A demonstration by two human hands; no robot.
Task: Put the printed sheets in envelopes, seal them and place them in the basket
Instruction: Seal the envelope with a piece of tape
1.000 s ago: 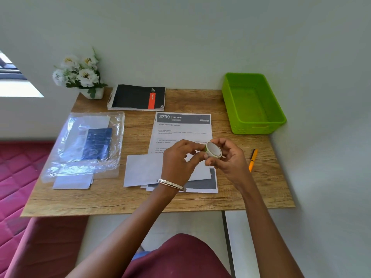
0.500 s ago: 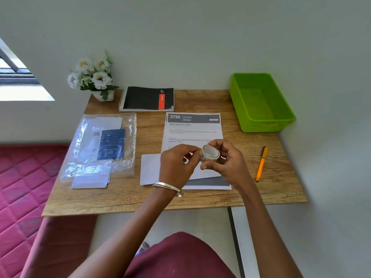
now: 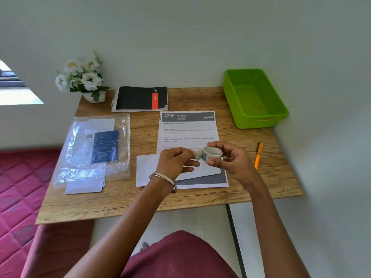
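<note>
1. Hidden: my left hand [image 3: 176, 160] and right hand [image 3: 230, 159] cover the middle of the printed sheet [image 3: 187, 133]; its lower text lines are unreadable. The white envelope [image 3: 147, 170] under my left wrist is partly covered. Print on the tape roll [image 3: 210, 154] is too small to make out.
2. Grip: right thumb and fingers are curled round the tape roll, held above the sheet. Left thumb and forefinger pinch its free end, peeled a short way leftward.
3. Surroundings: orange pen [image 3: 258, 155] just right of my right hand; green basket [image 3: 255, 97] beyond it, well apart. Plastic packet of envelopes [image 3: 94, 149] left of my left hand; spiral notebook [image 3: 140, 98] and flower pot [image 3: 84, 79] beyond.
4. Orientation: roll's open core faces up and toward me. Sheet's long axis runs away from me, heading farthest.
</note>
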